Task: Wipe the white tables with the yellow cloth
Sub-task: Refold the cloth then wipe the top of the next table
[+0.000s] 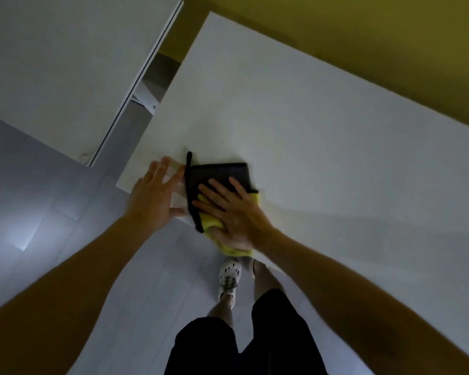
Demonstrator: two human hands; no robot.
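Head cam: the yellow cloth (222, 173) lies folded, dark side up, at the near corner of the white worktop (309, 125). The right hand (233, 212) presses on it, grip spread flat. The left hand (153, 196) is just beside it, grip spread too, holding nothing.

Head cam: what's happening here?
A person is wiping a white table near its front corner. The right hand presses flat on the yellow cloth, whose dark side faces up. The left hand is open beside the cloth at the table edge. A second white table stands to the left.
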